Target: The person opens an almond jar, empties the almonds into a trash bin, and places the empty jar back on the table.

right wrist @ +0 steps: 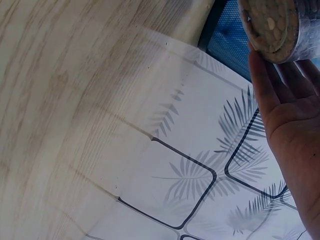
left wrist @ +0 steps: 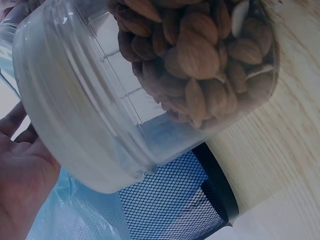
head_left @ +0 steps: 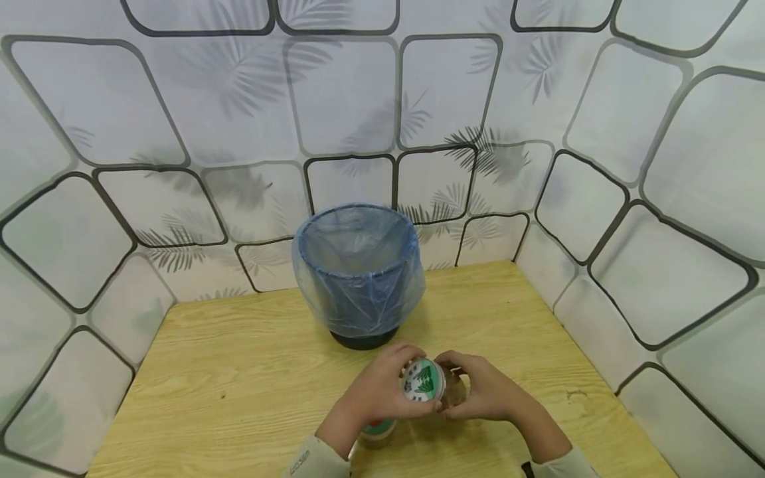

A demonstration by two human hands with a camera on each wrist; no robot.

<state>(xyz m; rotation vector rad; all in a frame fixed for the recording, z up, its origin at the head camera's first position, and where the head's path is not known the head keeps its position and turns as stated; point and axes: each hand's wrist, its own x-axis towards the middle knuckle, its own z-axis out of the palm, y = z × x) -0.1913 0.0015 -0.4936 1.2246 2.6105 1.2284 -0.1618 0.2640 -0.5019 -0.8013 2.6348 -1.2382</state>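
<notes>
Now, held out in front of the bin (head_left: 364, 341), a bit to its right: a small clear jar (head_left: 436, 385) with pale brown bits (right wrist: 270, 22) inside. Tipped over, with its long way from hand to hand. Gripped round the lid (head_left: 422, 378) by the left hand (head_left: 382, 383) and round the bottom by the right hand (head_left: 485, 390). On the lid, a green picture on white, and dark writing too small to read. Farther out from the bin, a second jar (head_left: 378, 431), upright, with almonds (left wrist: 198, 56) inside and red and green on top. Even farther out from the bin, small blurry letters on the left sleeve (head_left: 325, 458). Under the bin, a yellow counter (head_left: 227, 392).
</notes>
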